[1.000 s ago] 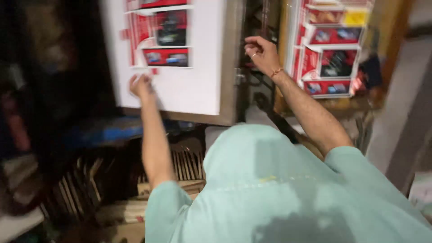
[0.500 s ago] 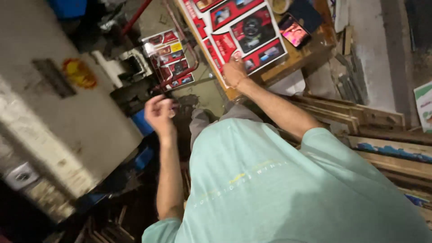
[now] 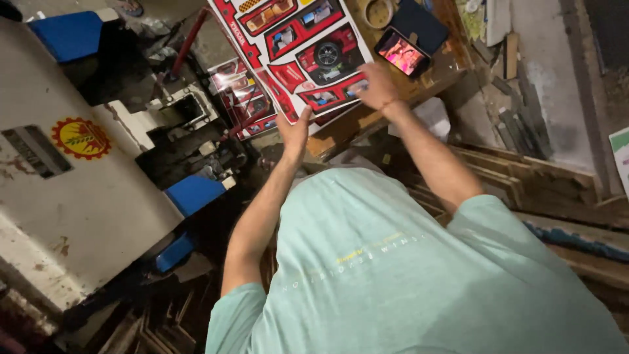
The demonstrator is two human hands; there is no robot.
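Printed sheet (image 3: pixel 298 49), white with red panels showing vehicles, is laid flat on a wooden bench (image 3: pixel 357 121) at the top of the view. Its long axis is seen to run from the near right edge, by the hands, up and away to the left, where it is cut off by the frame; the near end points back towards the person. The left hand (image 3: pixel 295 131) is held with fingers spread, its fingertips touching the near left corner of the sheet. The right hand (image 3: pixel 375 86) is pressed palm down on the near right corner, fingers extended; nothing is gripped by either hand, and the two are kept apart at opposite corners. A lit phone (image 3: pixel 402 52) is placed just beyond the right hand, beside a dark blue pad (image 3: pixel 422 23). A second stack of similar sheets (image 3: pixel 239 95) is seen lower left, by a grey machine (image 3: pixel 72 190).
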